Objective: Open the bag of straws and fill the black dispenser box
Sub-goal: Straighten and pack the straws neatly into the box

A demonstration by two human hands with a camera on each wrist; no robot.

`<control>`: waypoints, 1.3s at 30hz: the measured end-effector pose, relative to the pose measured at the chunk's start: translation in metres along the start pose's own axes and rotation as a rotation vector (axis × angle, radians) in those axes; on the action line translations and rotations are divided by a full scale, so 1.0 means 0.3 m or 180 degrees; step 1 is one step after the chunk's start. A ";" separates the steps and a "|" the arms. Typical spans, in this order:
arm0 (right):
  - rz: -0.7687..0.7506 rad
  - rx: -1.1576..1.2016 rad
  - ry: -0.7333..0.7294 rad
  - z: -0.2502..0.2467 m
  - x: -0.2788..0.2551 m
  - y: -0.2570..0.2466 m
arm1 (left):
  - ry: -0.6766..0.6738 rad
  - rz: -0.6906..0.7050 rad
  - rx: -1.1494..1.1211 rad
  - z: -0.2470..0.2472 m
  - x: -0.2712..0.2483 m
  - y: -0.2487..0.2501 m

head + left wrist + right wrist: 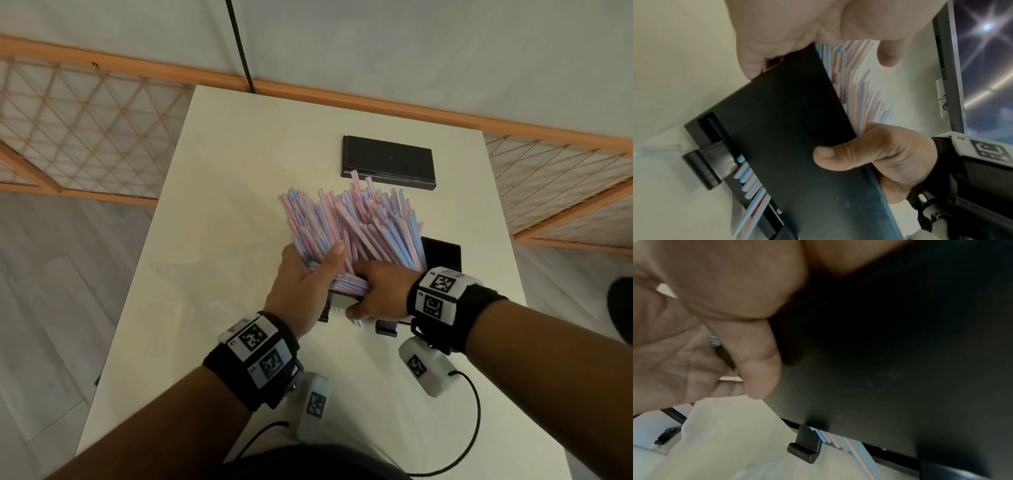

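Observation:
A thick bunch of pink-and-blue striped straws (349,219) stands fanned out in the open black dispenser box (442,255) on the white table (239,154). My left hand (301,277) grips the left side of the bunch, thumb across its front. My right hand (380,291) holds the box's front wall (787,129), thumb (838,154) on the outside and fingers over the rim among the straws. A few straws (748,178) lie in the bottom slot. The box's inside is hidden.
The black lid (388,161) lies flat farther back on the table. A faint clear plastic sheet, maybe the bag (205,270), lies left of the box. Wooden lattice screens (85,130) flank the table, and a black cable (239,44) hangs behind it.

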State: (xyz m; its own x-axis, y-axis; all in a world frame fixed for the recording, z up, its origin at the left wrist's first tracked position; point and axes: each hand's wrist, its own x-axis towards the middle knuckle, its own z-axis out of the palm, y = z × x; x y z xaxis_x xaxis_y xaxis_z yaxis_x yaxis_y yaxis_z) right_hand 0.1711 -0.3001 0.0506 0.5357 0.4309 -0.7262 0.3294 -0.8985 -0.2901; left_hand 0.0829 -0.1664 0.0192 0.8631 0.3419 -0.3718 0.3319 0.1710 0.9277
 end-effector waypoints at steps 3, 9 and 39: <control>-0.0003 0.0148 -0.0036 -0.002 -0.006 -0.005 | 0.0010 0.0026 -0.0017 0.002 0.001 -0.004; -0.0155 0.0306 0.0136 0.007 -0.011 -0.010 | -0.0053 0.0153 0.0039 0.002 0.006 -0.014; -0.0554 -0.0210 0.1375 0.115 -0.121 0.096 | 0.0124 0.0568 0.0699 -0.025 0.019 -0.019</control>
State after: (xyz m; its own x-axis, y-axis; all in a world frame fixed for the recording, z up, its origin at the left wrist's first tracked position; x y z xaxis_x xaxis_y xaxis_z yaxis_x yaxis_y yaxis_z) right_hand 0.1342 -0.3445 0.0472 0.7380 0.5827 -0.3403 0.4844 -0.8086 -0.3341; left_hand 0.0830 -0.1585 0.0116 0.9013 0.3847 -0.1990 0.2542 -0.0979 0.9622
